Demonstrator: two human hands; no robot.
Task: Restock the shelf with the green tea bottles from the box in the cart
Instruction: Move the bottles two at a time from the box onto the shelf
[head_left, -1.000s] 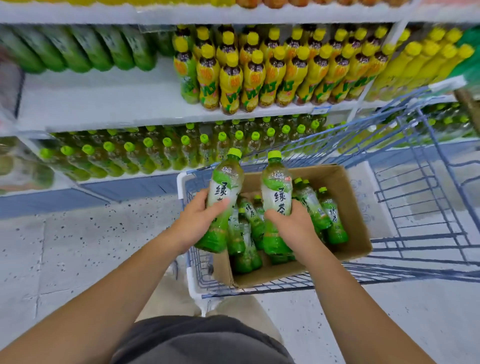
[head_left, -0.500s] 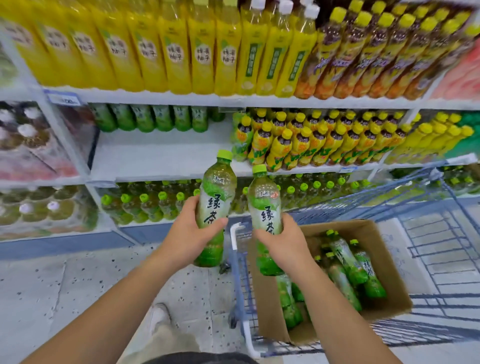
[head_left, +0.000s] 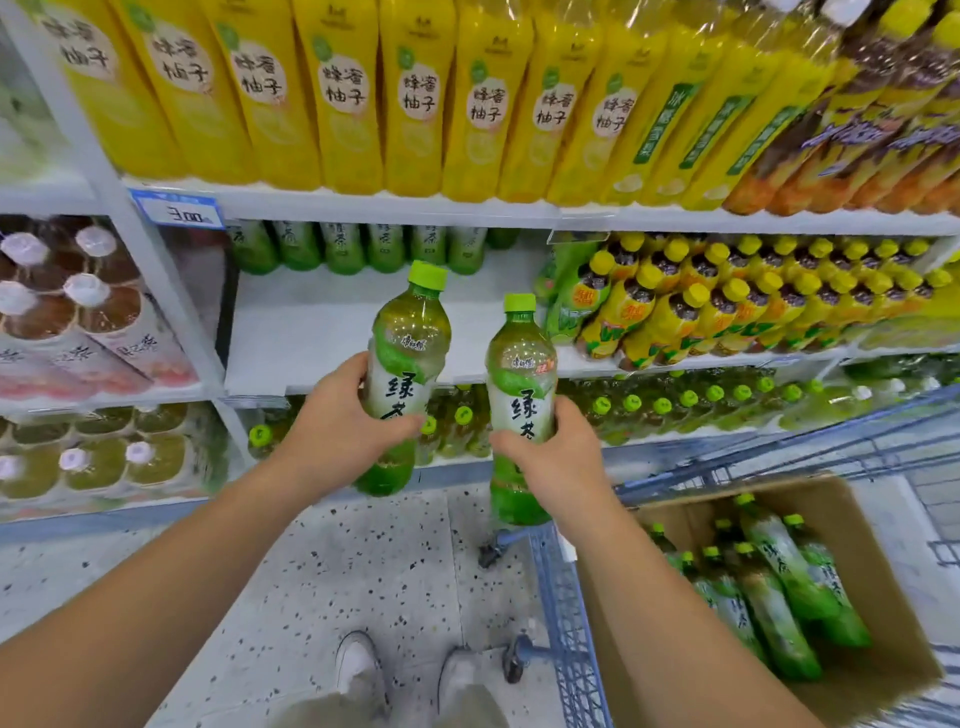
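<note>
- A white shelf (head_left: 322, 332) stands over speckled floor (head_left: 332, 566), its middle tier largely bare.
- The left hand (head_left: 337, 431) wraps one green tea bottle (head_left: 408, 343); the right hand (head_left: 558, 457) wraps a second bottle (head_left: 519, 364), both upright before that tier.
- The box (head_left: 852, 519) in the cart (head_left: 563, 613), partly cut off, holds more.

Two green tea bottles (head_left: 407, 364) are being held upright, one in each grip, six more are standing at the shelf's (head_left: 332, 332) back, and one box (head_left: 831, 519) is sitting right of them.
</note>
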